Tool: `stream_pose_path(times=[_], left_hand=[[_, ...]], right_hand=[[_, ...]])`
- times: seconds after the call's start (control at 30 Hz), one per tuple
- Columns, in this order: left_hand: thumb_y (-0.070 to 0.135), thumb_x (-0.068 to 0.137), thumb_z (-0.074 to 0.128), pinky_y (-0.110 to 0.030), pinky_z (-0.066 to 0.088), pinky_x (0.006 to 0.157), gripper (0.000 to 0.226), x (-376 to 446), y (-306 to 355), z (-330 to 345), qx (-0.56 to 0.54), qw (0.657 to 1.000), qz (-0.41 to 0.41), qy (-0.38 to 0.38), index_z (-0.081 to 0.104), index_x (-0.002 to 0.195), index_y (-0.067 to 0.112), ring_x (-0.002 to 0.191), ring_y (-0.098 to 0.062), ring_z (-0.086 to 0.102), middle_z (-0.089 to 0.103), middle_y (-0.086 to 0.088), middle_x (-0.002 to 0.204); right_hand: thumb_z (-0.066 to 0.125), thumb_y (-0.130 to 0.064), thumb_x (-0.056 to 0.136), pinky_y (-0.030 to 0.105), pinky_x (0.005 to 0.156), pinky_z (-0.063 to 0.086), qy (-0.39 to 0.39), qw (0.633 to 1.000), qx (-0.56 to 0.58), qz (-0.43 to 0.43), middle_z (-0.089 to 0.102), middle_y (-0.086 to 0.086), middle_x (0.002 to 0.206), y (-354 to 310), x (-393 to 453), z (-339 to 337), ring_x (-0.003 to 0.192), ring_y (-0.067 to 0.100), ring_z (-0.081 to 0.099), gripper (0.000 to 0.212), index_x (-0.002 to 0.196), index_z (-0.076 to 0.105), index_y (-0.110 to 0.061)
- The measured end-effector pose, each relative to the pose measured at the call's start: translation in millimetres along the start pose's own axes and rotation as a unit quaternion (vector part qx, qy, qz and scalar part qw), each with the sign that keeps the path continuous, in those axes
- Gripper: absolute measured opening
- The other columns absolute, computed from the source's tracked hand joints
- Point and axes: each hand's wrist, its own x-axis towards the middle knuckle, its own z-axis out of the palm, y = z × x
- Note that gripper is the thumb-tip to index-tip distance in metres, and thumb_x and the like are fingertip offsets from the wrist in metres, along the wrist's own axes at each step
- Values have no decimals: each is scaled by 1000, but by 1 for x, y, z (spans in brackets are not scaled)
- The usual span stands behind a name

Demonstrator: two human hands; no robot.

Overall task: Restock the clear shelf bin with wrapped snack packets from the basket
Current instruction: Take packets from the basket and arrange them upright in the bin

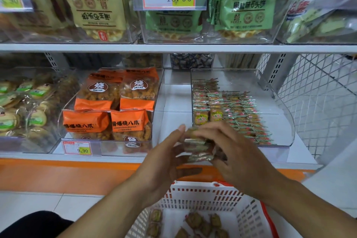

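Shelf (pixel 173 48) front: both hands, left (pixel 166 162) and right (pixel 237 158), grasp a packet stack (pixel 197 148) above the basket (pixel 202 197), just before the bin (pixel 280 121) edge.

The bin (pixel 278 102) was clear glossy plastic, pretty reflective. Packets (pixel 197 148) looked like crinkly shiny foil-ish wrap. The basket (pixel 208 197) was matt white slotted plastic. The shelf (pixel 173 48) looked like smooth painted metal, and the orange bags (pixel 133 92) were glossy film.
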Motion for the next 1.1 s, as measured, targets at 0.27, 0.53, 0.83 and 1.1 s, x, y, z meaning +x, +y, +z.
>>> stream_pose_path(times=[0.27,0.53,0.83,1.1], left_hand=[[21,90,62,-36,62,72,36,5,3,-5,-101,995,10,26,70,121,6,91,-31,74,73,-21,106],[8,97,61,-30,59,68,28,3,2,-9,-35,990,107,90,61,124,17,88,-28,75,71,-19,100],[19,69,80,-36,61,75,61,2,2,-6,14,992,114,47,56,126,17,91,-32,75,76,-13,110],[19,81,76,-33,60,76,36,3,-1,-8,-39,989,140,28,68,115,12,92,-29,74,75,-17,110]], right_hand=[[70,-6,84,34,89,57,22,993,-75,-85,65,-2,126,5,3,-1,112,18,64,41,123,71,-17],[78,-20,86,17,85,49,-13,975,179,130,66,-20,111,11,-2,-2,107,4,63,40,112,70,-50],[83,-22,81,30,83,59,-20,931,289,224,68,-16,103,14,2,-7,97,9,69,55,122,63,-53],[77,-10,70,28,73,59,6,716,600,358,75,14,108,8,1,6,92,28,74,37,107,78,-13]])
